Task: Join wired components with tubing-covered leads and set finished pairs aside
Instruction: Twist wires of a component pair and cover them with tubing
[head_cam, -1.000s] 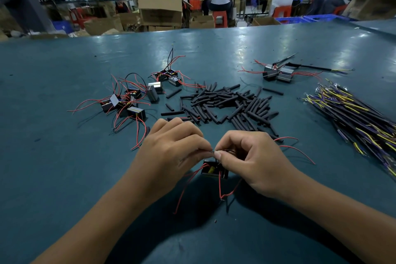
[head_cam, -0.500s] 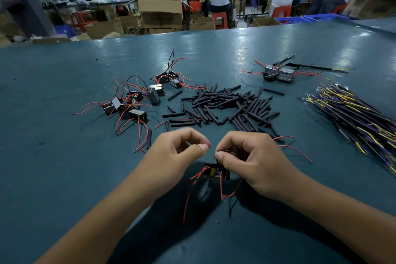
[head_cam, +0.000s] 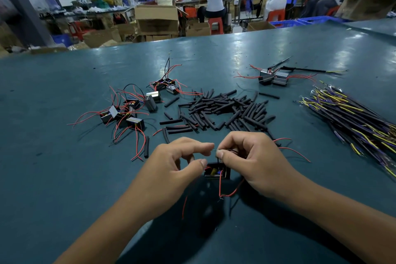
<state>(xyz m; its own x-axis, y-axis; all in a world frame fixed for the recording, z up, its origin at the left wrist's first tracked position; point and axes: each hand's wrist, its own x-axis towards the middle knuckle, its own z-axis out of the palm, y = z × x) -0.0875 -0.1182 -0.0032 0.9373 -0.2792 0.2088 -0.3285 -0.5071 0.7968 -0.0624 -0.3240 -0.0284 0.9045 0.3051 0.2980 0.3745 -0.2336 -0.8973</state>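
Observation:
A small black component (head_cam: 216, 173) with red leads lies on the teal table (head_cam: 64, 178) between my hands. My right hand (head_cam: 255, 163) pinches a thin lead just above it between thumb and forefinger. My left hand (head_cam: 173, 167) sits close on the left, thumb and forefinger apart, the forefinger tip almost meeting the pinched lead. It holds nothing that I can see. A red lead (head_cam: 227, 194) loops out below the component toward me.
Beyond my hands lies a heap of short black tubing pieces (head_cam: 225, 111). Loose red-wired components (head_cam: 126, 113) cluster at the left, with more behind them (head_cam: 167, 85). A joined pair (head_cam: 272, 77) rests far right. A bundle of yellow-and-purple tubed leads (head_cam: 353, 118) fills the right edge.
My left thumb and forefinger were pinching at the lead a second ago; they have since parted. The view has tilted slightly. My right hand keeps its pinch.

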